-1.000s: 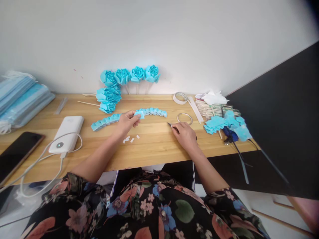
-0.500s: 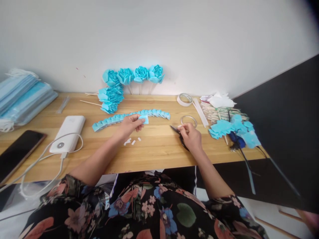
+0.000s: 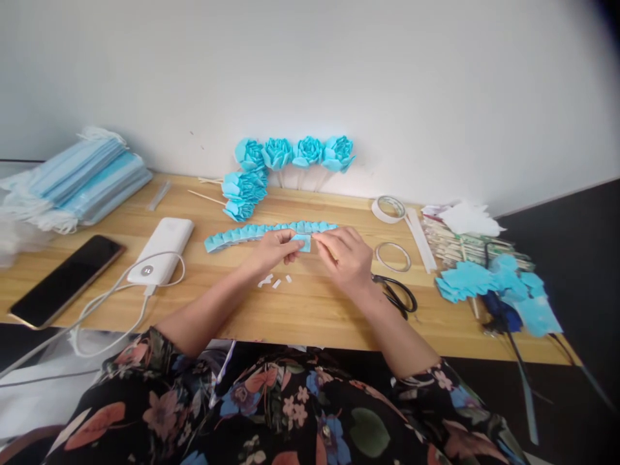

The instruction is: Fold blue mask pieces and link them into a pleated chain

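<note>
On our wood-grain tabletop lie a smartphone, power bank, scissors, tape roll, face masks and folded blue pieces.

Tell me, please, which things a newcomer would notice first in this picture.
Probably the bright blue flowers, four in a row along the wall and others in front of the leftmost. Next, at the middle of the table, the left hand pinching a small blue piece, with the right hand near its edge. The stack of blue masks at the back left also stands out.
</note>
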Available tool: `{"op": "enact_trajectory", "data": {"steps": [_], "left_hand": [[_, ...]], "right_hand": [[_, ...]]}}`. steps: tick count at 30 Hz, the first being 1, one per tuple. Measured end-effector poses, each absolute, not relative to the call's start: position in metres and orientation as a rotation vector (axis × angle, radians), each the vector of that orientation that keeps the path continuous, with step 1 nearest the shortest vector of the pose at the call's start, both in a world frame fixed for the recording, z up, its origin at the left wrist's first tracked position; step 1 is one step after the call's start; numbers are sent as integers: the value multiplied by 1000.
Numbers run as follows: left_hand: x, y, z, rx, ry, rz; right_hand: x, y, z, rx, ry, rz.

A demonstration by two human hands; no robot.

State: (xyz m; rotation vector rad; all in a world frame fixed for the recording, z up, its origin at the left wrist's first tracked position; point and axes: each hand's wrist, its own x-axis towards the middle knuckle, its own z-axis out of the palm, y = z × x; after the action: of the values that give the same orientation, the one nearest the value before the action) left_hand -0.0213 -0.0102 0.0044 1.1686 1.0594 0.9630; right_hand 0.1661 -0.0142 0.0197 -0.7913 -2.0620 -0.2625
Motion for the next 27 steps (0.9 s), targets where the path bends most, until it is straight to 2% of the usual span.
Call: {"op": "enact_trajectory", "data": {"steps": [17,27], "left_hand": [[-21,-9,0,1141,1052,938],[-20,-10,2,1121,1041,951]], "right_hand": [[167,-7,-2,-821,-2126,-321],[166,-9,2,-780,-2085,-357]]}}
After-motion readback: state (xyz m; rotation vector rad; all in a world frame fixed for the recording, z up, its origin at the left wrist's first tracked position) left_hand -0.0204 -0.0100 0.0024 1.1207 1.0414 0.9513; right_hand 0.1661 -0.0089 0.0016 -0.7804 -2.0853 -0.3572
